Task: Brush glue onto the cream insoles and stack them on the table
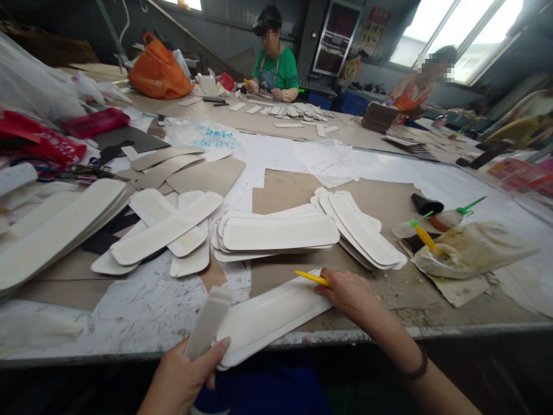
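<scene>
My left hand (188, 369) is closed around a small stack of narrow white strips (209, 320). Its thumb also presses on the near end of a long white panel (272, 314) with rounded corners and a raised border. At the panel's far end, my right hand (352, 297) grips a slim yellow pointed tool (311, 278), its tip pointing left over the panel. Some of the right fingers are hidden, and they touch the panel's corner. Just beyond lies a pile of similar white panels (280, 230), with another fanned pile (360, 227) to its right.
Crossed white panels (166, 227) and a longer stack (64, 230) cover the left. On the right are a stained glue container (475, 251) with a yellow handle, and green-tipped bottles (449, 219). An orange bag (158, 69) stands at the back. Two people work across the table.
</scene>
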`<state>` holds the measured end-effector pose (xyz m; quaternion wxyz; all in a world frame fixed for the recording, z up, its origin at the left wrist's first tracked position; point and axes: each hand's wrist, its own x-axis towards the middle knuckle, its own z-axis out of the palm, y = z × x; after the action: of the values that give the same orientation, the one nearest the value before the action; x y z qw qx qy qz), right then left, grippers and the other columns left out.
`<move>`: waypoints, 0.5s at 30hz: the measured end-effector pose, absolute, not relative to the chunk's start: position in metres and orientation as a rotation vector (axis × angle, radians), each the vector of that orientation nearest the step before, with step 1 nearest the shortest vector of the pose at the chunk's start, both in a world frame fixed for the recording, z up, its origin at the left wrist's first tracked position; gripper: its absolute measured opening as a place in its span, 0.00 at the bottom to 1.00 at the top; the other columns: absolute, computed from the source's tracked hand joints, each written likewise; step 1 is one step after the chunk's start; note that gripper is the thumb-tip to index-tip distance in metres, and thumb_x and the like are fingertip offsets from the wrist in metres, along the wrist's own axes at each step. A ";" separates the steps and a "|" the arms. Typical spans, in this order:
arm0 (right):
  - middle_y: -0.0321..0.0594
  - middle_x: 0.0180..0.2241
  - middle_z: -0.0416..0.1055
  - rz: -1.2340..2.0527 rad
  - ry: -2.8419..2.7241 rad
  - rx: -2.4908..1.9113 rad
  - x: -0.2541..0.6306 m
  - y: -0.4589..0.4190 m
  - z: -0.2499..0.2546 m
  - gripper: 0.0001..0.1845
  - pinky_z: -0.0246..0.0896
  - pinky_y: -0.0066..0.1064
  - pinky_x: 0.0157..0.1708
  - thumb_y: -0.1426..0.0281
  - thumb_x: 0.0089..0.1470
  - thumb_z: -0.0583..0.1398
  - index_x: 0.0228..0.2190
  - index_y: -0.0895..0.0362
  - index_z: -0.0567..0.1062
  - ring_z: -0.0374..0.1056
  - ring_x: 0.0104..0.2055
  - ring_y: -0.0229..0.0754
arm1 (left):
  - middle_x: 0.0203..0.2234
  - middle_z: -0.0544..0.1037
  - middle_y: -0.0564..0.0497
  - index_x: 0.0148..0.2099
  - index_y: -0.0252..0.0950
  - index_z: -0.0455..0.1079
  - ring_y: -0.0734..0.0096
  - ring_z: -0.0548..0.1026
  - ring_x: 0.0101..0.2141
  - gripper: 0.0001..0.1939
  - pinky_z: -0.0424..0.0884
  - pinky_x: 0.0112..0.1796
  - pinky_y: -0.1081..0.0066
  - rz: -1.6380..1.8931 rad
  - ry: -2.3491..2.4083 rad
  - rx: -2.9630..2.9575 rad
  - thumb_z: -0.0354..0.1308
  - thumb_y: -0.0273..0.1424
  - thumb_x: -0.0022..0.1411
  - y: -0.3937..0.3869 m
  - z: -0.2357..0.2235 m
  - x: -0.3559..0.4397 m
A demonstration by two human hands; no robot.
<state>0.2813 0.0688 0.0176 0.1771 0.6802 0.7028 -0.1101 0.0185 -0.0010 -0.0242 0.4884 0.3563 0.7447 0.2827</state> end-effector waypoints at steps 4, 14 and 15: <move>0.46 0.31 0.75 -0.286 2.004 1.927 0.279 0.068 0.017 0.10 0.54 0.30 0.26 0.63 0.52 0.54 0.34 0.55 0.71 0.71 0.35 0.50 | 0.04 0.61 0.55 0.13 0.40 0.60 0.71 0.59 0.12 0.17 0.56 0.20 0.70 0.670 1.826 0.882 0.58 0.47 0.36 0.000 -0.018 0.021; 0.37 0.23 0.69 -0.186 2.027 2.320 0.315 0.055 0.016 0.09 0.52 0.27 0.25 0.65 0.56 0.51 0.28 0.55 0.66 0.67 0.28 0.41 | 0.04 0.61 0.56 0.14 0.40 0.60 0.69 0.61 0.12 0.18 0.57 0.21 0.70 0.658 1.826 0.918 0.57 0.47 0.37 -0.001 -0.020 0.020; 0.37 0.23 0.69 -0.205 2.083 2.331 0.318 0.052 0.013 0.10 0.53 0.27 0.25 0.65 0.56 0.50 0.27 0.55 0.66 0.67 0.27 0.40 | 0.04 0.61 0.55 0.14 0.40 0.60 0.69 0.61 0.12 0.18 0.57 0.21 0.70 0.658 1.827 0.923 0.57 0.48 0.37 -0.001 -0.019 0.020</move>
<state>0.3177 0.0518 0.0131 0.0043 0.7441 0.6649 -0.0655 0.0199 -0.0009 -0.0195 0.4755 0.3777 0.7476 0.2690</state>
